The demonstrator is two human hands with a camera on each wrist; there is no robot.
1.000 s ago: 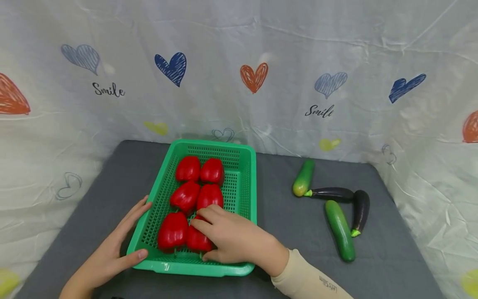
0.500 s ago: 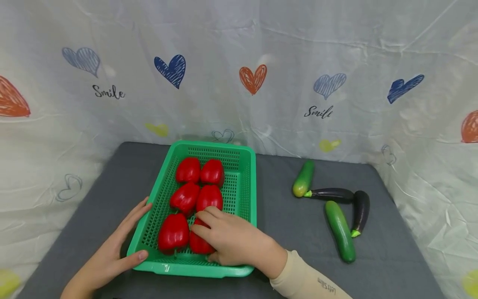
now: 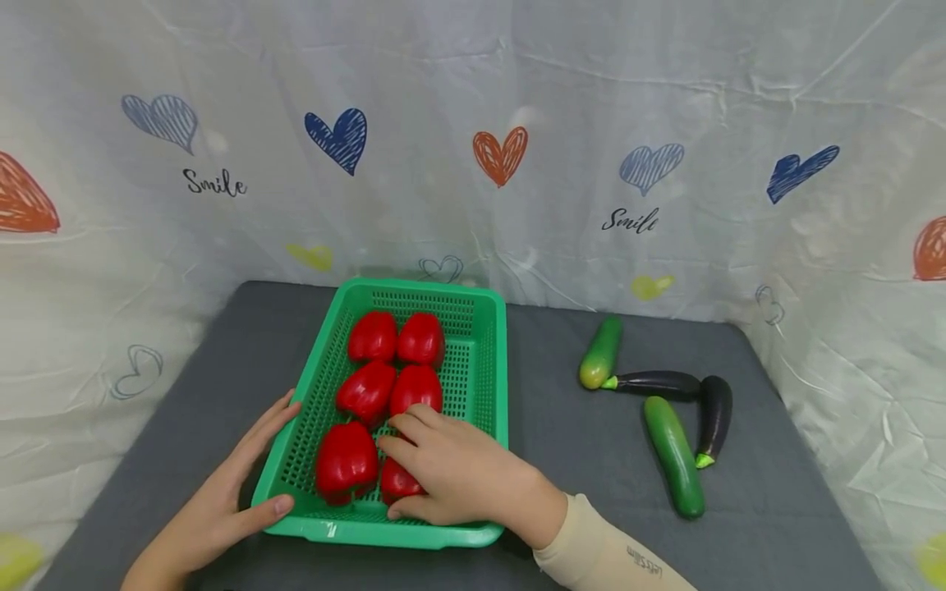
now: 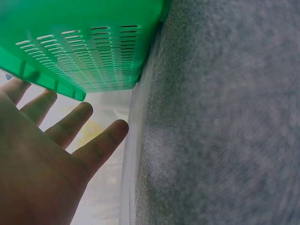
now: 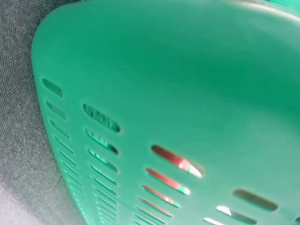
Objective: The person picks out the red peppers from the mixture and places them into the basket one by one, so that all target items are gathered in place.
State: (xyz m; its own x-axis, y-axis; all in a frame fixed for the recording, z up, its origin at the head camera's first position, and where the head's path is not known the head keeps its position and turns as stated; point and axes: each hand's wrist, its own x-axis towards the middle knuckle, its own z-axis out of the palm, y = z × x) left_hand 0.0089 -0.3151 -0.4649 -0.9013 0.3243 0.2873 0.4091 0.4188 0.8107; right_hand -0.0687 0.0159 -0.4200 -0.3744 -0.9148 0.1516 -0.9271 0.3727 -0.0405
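A green plastic basket (image 3: 504, 369) stands on the grey cloth with several red bell peppers in it, set roughly in two columns. My right hand (image 3: 473, 472) reaches into its front part and has its fingers curled over the front right bell pepper (image 3: 397, 482), largely covering it. Left of that one sits another bell pepper (image 3: 346, 462). My left hand (image 3: 214, 509) lies at the basket's left front corner, its fingers spread and straight against the rim, as the left wrist view also shows. The right wrist view shows only the basket wall (image 5: 164, 93), with red through its slots.
Right of the basket, on the grey cloth (image 3: 562, 460), lie a green cucumber-like vegetable (image 3: 674, 455), a second one (image 3: 602, 353) farther back, a dark eggplant (image 3: 658, 383) and another eggplant (image 3: 714, 419). A white curtain (image 3: 429, 74) printed with hearts hangs behind.
My right hand has shifted the front right bell pepper slightly within the basket. The front left bell pepper has moved a little to the right. My left hand stays in place.
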